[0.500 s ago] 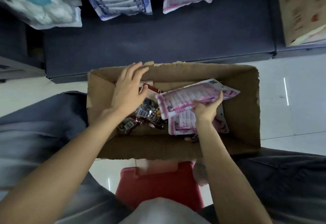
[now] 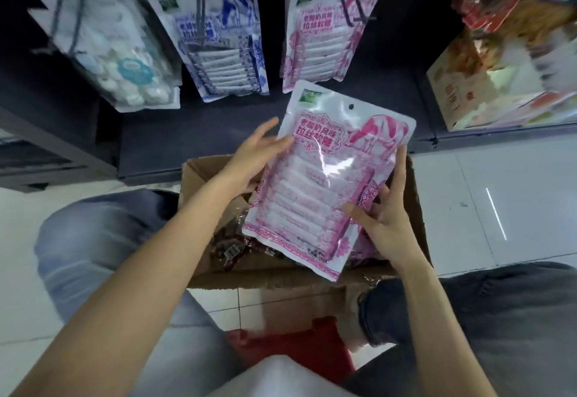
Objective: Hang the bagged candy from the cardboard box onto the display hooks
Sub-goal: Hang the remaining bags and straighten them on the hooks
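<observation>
- One pink candy bag (image 2: pixel 324 174) had come up out of the cardboard box (image 2: pixel 199 178) since half a second before, when it still lay low inside against the other packs.
- You held it face up above the box, tilted, its top edge and hang hole (image 2: pixel 351 106) pointing toward the display.
- Your right hand (image 2: pixel 385 221) gripped the bag's lower right side, thumb across the front and fingers curled behind the edge.
- Your left hand (image 2: pixel 253 159), which had been resting down in the box earlier, was now at the bag's upper left edge with fingers straight, steadying rather than clamping it.
- Your view had also lifted: the matching pink bags on their hook (image 2: pixel 359 12) now showed just beyond the held bag, with blue bags (image 2: pixel 224 53) hanging to the left of them.
- Judging from this, the pick was done and the hanging step was not yet begun; the hole was near the matching hook but not on it.
- More dark wrapped sweets (image 2: pixel 231 249) remained in the box, so further bags looked left to hang.
</observation>
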A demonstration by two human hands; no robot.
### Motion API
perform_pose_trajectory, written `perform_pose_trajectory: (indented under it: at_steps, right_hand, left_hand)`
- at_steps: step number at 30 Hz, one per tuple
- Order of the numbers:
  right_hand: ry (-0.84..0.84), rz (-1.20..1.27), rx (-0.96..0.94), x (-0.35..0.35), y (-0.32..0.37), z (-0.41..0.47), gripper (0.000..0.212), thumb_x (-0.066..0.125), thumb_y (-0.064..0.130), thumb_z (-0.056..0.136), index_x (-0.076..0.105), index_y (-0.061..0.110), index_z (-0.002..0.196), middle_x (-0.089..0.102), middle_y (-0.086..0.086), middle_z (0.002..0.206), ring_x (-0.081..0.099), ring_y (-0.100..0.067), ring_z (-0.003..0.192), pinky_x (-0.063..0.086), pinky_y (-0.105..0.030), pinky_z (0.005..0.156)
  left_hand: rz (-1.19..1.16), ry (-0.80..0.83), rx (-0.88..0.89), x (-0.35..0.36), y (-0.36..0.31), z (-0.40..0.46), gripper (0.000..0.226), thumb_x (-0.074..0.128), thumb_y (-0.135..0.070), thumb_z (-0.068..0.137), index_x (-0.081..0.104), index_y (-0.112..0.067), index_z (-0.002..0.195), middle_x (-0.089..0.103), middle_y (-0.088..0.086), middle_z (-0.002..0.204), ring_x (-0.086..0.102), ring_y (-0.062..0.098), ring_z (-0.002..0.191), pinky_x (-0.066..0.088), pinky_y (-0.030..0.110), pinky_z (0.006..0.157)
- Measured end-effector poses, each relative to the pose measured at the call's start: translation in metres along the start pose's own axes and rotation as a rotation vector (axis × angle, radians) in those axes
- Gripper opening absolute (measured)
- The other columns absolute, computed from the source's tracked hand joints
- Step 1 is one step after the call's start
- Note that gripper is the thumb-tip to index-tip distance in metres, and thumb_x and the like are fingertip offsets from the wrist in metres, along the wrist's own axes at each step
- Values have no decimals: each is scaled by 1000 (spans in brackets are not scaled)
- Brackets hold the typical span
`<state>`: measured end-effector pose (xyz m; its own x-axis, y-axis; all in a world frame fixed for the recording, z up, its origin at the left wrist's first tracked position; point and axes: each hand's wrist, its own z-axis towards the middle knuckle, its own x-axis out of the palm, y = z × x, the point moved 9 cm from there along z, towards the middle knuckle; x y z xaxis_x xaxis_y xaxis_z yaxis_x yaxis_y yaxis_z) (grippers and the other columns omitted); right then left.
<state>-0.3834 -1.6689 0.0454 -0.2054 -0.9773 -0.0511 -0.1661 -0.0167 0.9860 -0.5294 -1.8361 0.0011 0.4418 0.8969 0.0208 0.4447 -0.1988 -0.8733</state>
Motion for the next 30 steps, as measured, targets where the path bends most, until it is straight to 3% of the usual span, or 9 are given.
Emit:
perform_pose_trajectory:
  at_steps: [5,9,12,15,19,21,24,27,30]
  right_hand:
    - [24,-150,-141,11,38,32,95,64,15,88,-5,58,138,41,24,142,46,-8,131,42,-47,106]
    - [-252,-240,-326,-3,88,58,72,62,11,92,12,34,138,54,0,130,57,-10,116,50,-29,96]
    - [-560,-295,-441,-26,122,72,44,65,17,89,27,22,109,47,9,107,53,0,95,48,-22,85]
    - [-612,-282,-458,-39,136,88,46,67,21,87,27,18,108,47,31,97,50,2,78,44,-19,71]
    - [-529,-42,-292,-54,106,124,30,60,23,94,39,24,116,64,9,100,58,-13,55,50,-24,54]
    - [-467,-17,-169,-58,79,151,7,53,24,98,55,18,102,67,-4,96,68,-15,70,57,-26,68]
    - [-391,-151,-130,-65,61,187,15,53,25,98,61,13,95,70,-6,93,70,-18,89,57,-37,86]
    - [-298,-305,-186,-67,63,214,9,57,28,95,63,23,100,69,-1,99,67,-11,92,54,-27,85]
    - [-357,-413,-204,-78,72,235,18,59,31,93,64,15,90,63,5,87,57,7,73,43,-9,70]
  left_hand:
    - [56,-126,286,-23,-66,-21,24,68,-16,86,62,-23,109,68,-13,100,64,-4,88,48,18,84]
    - [144,-208,508,-32,-120,-37,19,65,-15,88,60,-27,101,65,-19,93,60,-12,83,47,13,82]
    - [191,-274,659,-30,-148,-40,22,66,-13,88,56,-33,85,61,-22,73,58,-9,72,48,19,72]
    - [268,-302,744,-20,-155,-33,29,65,-12,89,52,-37,79,57,-27,62,49,-4,59,38,12,59]
    - [291,-319,678,-14,-135,7,26,65,-15,89,55,-36,78,58,-27,67,52,-4,64,41,17,63]
    - [289,-344,611,-15,-120,34,11,65,-17,89,62,-27,88,62,-22,78,56,-6,73,45,19,73]
    - [261,-389,508,-17,-104,70,19,65,-20,89,65,-10,104,69,-2,94,62,7,87,48,27,81]
    - [166,-344,427,-8,-99,93,12,61,-18,92,61,-19,104,65,-14,91,61,-7,81,48,17,76]
    - [137,-278,394,9,-101,109,22,57,-27,95,59,-22,116,64,-15,102,61,-6,91,48,14,81]
